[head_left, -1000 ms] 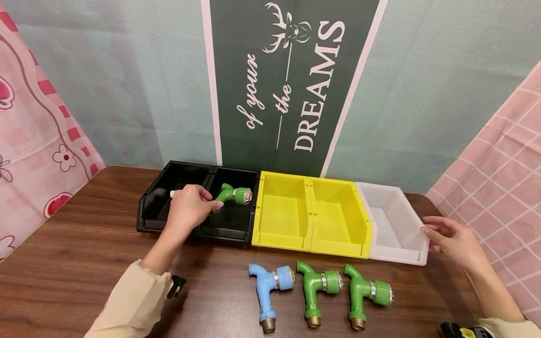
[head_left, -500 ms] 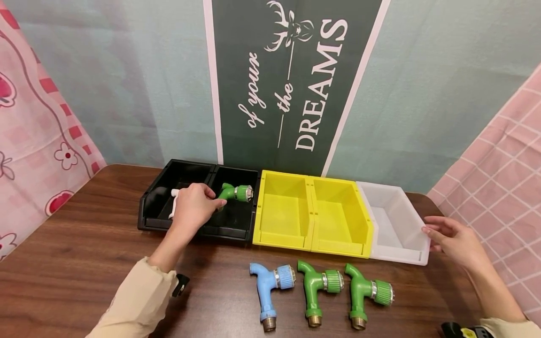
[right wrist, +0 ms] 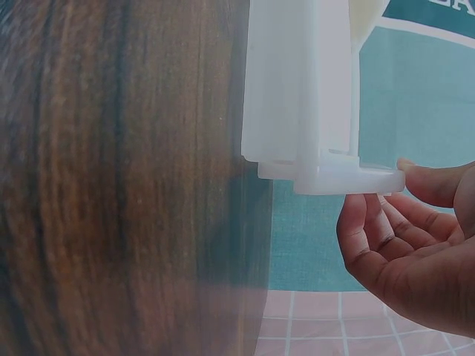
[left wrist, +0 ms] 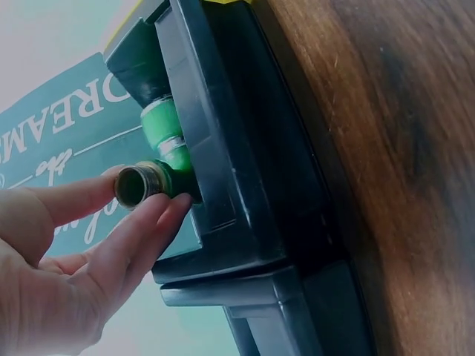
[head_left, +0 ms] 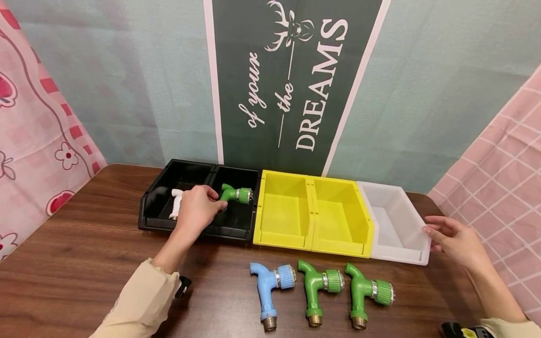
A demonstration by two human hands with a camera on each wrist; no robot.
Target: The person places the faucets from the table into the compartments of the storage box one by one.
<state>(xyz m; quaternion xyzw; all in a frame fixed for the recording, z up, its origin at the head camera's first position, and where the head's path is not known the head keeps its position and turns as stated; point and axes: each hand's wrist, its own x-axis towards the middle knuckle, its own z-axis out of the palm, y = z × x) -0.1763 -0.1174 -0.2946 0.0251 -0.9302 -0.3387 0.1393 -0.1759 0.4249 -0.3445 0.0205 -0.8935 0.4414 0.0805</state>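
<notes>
My left hand [head_left: 197, 209] pinches a green tap [head_left: 230, 194] with a ribbed green knob, held within the second black bin [head_left: 228, 231]. In the left wrist view, thumb and fingertips are around the brass threaded end [left wrist: 138, 185] of that tap. A white tap [head_left: 175, 204] lies in the leftmost black bin [head_left: 154, 223], partly hidden by the hand. At the far right, my right hand [head_left: 458, 244] grips the side rim of the white bin [head_left: 416, 225]. The right wrist view has the thumb on the rim [right wrist: 378, 180] and curled fingers beneath it.
Two yellow bins [head_left: 282, 241] [head_left: 340, 246] stand between the black and white ones in one row. On the brown wooden table [head_left: 76, 281] in front lie a blue tap [head_left: 265, 291] and two green taps [head_left: 312, 291] [head_left: 358, 293]. A printed curtain [head_left: 181, 94] hangs behind.
My left hand has shifted slightly right with the green tap inside the second black bin, showing more of the white tap. My right hand has stayed at the white bin's rim.
</notes>
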